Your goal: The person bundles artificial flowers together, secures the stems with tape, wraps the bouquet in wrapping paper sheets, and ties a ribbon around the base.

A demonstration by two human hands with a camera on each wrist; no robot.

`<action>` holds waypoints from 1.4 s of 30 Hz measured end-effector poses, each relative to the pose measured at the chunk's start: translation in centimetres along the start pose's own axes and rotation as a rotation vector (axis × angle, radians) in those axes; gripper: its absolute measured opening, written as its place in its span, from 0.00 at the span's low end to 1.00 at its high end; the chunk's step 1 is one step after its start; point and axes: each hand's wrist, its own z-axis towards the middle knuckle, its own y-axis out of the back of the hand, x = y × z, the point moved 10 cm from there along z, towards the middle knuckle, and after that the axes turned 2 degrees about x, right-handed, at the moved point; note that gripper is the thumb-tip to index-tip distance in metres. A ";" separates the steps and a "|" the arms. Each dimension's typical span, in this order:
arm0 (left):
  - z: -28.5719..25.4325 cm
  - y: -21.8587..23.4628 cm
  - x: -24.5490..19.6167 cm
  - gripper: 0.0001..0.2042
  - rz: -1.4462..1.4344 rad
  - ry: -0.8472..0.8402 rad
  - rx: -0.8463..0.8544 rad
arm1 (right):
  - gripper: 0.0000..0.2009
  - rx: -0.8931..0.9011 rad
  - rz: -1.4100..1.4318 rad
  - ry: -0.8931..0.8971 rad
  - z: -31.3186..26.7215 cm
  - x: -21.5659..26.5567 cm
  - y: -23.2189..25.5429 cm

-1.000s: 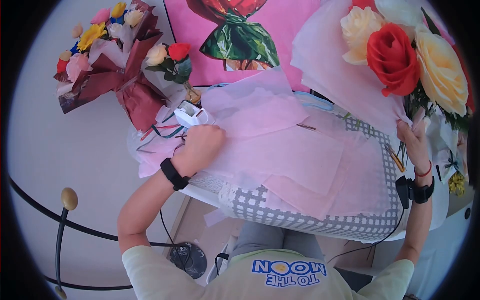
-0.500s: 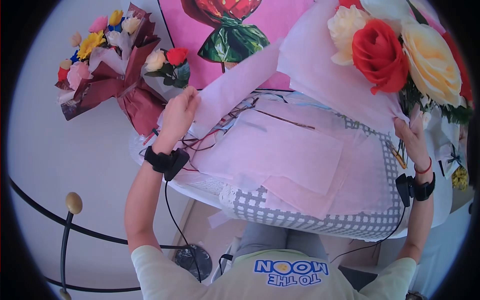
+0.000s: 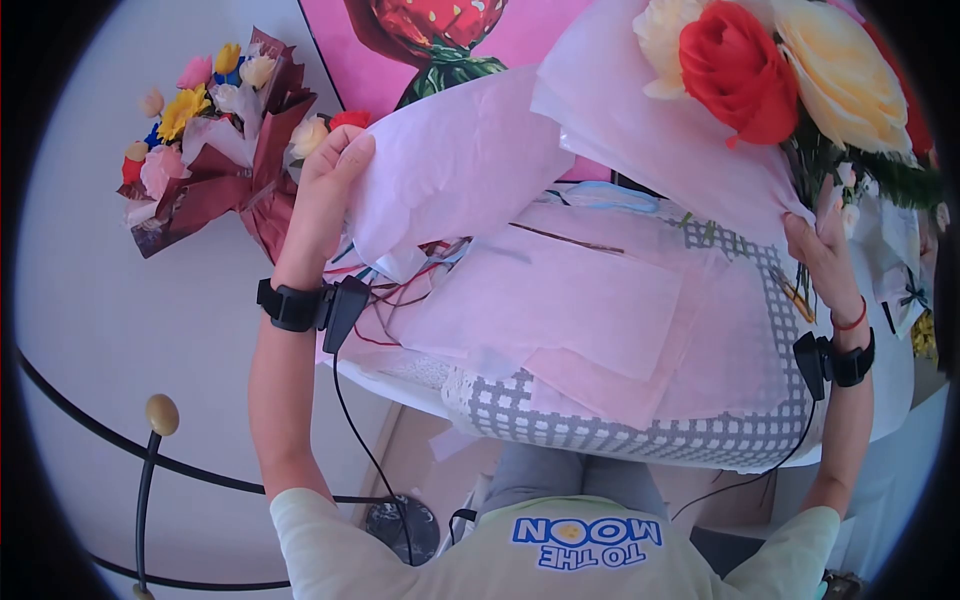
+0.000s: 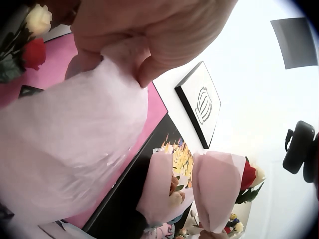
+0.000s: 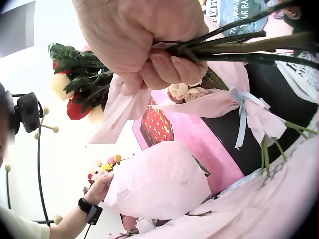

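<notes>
In the head view the left hand pinches the edge of a pale pink paper sheet, raised above the table's left part. The left wrist view shows thumb and fingers gathering that sheet's corner. At the right, the right hand grips the stems under a bouquet of large red and cream roses with pink paper round its left side. In the right wrist view its fingers curl round green stems and pinch a fold of pink paper.
Flat pink sheets lie on the checked tablecloth, with a brown twig on top and orange-handled scissors near the right hand. Ribbons and cords tangle at the left. A maroon-wrapped bouquet stands at back left; a pink painting is behind.
The left hand has left the white object on the table, taken hold of a pink sheet and lifted it up and leftward. The right hand still holds the bouquet, which has shifted slightly left in view.
</notes>
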 end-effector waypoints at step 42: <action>-9.5 -29.5 -0.1 0.21 0.189 -0.083 0.830 | 0.12 0.004 0.151 -0.046 -1.5 0.4 0.8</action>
